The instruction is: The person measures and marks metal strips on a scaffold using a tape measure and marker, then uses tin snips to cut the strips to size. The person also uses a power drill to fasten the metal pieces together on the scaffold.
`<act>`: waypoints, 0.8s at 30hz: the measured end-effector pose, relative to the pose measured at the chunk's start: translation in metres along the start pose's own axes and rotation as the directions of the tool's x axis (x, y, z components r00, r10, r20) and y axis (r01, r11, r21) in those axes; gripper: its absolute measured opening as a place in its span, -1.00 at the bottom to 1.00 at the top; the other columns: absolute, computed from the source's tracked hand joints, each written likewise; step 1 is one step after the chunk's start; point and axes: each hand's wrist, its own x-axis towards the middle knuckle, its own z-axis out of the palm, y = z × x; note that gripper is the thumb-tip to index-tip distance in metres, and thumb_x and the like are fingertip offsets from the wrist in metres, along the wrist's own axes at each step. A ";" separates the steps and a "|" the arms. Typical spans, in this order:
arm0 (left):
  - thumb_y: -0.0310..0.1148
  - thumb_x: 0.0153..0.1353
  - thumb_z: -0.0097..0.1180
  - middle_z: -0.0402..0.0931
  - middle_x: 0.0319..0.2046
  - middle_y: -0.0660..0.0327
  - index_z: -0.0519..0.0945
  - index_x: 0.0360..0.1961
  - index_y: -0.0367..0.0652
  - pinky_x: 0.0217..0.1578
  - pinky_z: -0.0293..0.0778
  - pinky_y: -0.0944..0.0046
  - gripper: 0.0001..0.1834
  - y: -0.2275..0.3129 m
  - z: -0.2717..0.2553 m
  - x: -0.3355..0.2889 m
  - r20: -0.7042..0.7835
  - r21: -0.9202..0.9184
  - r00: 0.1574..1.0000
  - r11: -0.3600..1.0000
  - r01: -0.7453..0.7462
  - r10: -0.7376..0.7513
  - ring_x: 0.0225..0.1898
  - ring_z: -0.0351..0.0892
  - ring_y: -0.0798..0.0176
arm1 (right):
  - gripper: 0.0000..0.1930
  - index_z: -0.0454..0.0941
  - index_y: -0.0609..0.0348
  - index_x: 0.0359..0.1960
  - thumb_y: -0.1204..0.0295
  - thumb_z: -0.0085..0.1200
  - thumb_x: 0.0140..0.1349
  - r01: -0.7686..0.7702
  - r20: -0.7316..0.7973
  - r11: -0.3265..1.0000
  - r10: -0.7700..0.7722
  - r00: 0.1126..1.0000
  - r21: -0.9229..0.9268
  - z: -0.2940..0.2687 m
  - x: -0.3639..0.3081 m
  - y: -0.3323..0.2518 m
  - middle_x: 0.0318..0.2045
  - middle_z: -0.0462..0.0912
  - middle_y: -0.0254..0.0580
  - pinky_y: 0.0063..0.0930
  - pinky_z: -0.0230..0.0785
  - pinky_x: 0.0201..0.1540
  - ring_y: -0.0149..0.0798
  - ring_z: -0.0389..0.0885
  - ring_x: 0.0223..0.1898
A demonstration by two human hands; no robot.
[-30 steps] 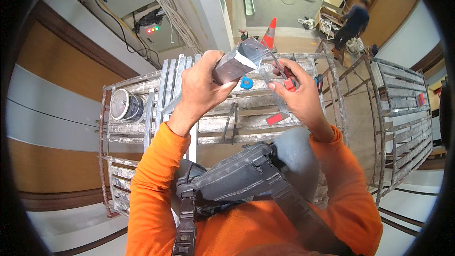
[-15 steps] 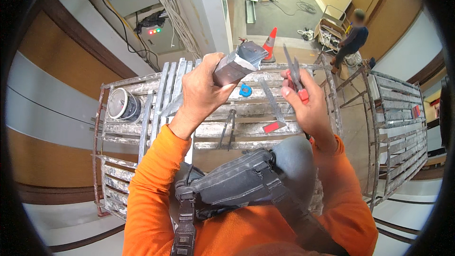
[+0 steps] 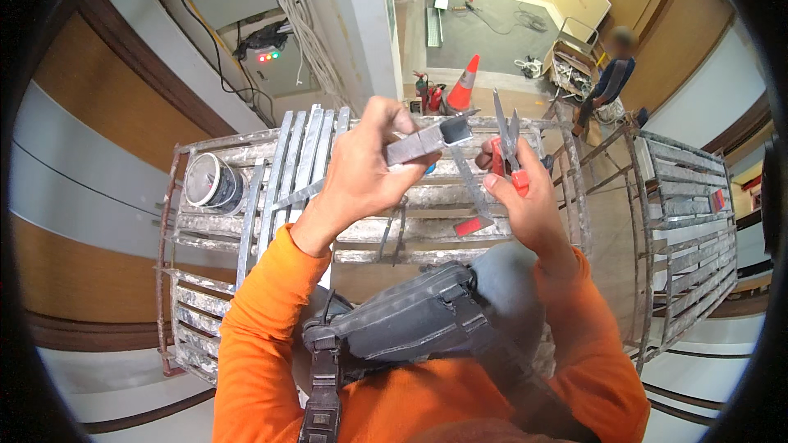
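My left hand (image 3: 353, 176) is closed around a short length of grey metal channel (image 3: 414, 146), held above the slatted platform (image 3: 377, 197). Its hollow end points right, toward the snips. In my right hand (image 3: 532, 197) are red-handled tin snips (image 3: 507, 133), blades up and parted, a little to the right of the channel and apart from it. Below, between the hands, a try square (image 3: 474, 226) with a red-faced stock lies on the slats. A blue tape measure (image 3: 431, 168) is mostly hidden behind my left hand and the channel. Dark-handled pliers (image 3: 393, 234) rest nearer me.
Several metal studs (image 3: 305, 135) lie across the platform at left, beside a dirty bucket (image 3: 215, 180). Beyond the far edge stand an orange cone (image 3: 464, 86) and fire extinguishers (image 3: 421, 89). Another person (image 3: 611, 78) stands at far right, past a second slatted platform (image 3: 694, 230).
My left hand has turned the metal channel, bringing its hollow end level and facing right. The snips have shifted slightly, and their blades show more upright and parted.
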 end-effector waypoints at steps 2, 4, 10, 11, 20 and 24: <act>-0.41 0.06 0.43 0.61 -0.09 -0.10 0.41 0.13 -0.22 -0.12 0.56 0.13 -0.38 0.008 0.002 0.003 0.175 -0.042 0.969 0.982 0.185 -0.175 -0.18 0.65 -0.12 | -0.64 0.45 0.28 0.12 0.58 0.12 0.28 -0.040 -0.020 0.996 0.038 0.999 -0.082 -0.006 -0.006 -0.009 -0.14 0.63 -0.16 -0.44 0.44 0.07 -0.35 0.60 -0.05; -0.36 0.13 0.38 0.58 -0.08 -0.09 0.43 0.15 -0.20 -0.10 0.54 0.12 -0.43 0.016 0.003 0.011 0.132 0.091 0.990 0.994 -0.068 0.056 -0.14 0.62 -0.12 | -0.64 0.45 0.28 0.11 0.60 0.11 0.27 -0.049 -0.052 0.986 0.042 0.998 -0.158 -0.013 -0.011 -0.012 -0.17 0.63 -0.16 -0.45 0.44 0.05 -0.35 0.60 -0.09; -0.19 0.33 0.22 0.55 -0.22 0.02 0.56 0.03 -0.16 -0.19 0.49 0.09 -0.65 -0.005 0.027 0.011 0.209 -0.100 0.956 0.977 -0.189 0.206 -0.20 0.57 -0.12 | -0.62 0.44 0.31 0.11 0.62 0.11 0.25 -0.153 -0.116 0.965 0.131 0.985 -0.211 -0.030 -0.025 -0.011 -0.18 0.63 -0.11 -0.44 0.45 0.06 -0.30 0.64 -0.10; -0.18 0.35 0.20 0.56 -0.26 0.04 0.56 0.02 -0.17 -0.22 0.49 0.10 -0.66 -0.007 0.030 0.008 0.259 -0.188 0.962 0.982 -0.036 0.085 -0.25 0.58 -0.09 | -0.62 0.44 0.31 0.11 0.62 0.12 0.24 -0.116 -0.132 0.965 0.086 0.988 -0.236 -0.033 -0.024 -0.007 -0.17 0.64 -0.08 -0.41 0.45 0.08 -0.25 0.65 -0.08; -0.08 0.48 0.12 0.64 -0.33 0.19 0.57 -0.10 -0.24 -0.33 0.55 0.35 -0.63 -0.024 0.022 0.023 0.526 -0.508 0.839 0.740 0.441 -0.139 -0.33 0.60 0.39 | -0.52 0.43 0.29 0.13 0.55 0.24 0.14 0.202 -0.091 0.818 -0.295 0.951 -0.538 -0.024 -0.004 0.009 -0.05 0.58 0.10 -0.15 0.41 0.14 0.12 0.58 0.04; -0.08 0.48 0.12 0.64 -0.34 0.20 0.57 -0.10 -0.25 -0.31 0.55 0.34 -0.62 -0.022 0.025 0.023 0.501 -0.519 0.854 0.740 0.427 -0.141 -0.33 0.59 0.40 | -0.47 0.41 0.29 0.14 0.56 0.24 0.08 0.233 -0.092 0.733 -0.374 0.923 -0.639 -0.014 0.004 0.005 -0.07 0.54 0.06 -0.11 0.35 0.13 0.15 0.52 0.02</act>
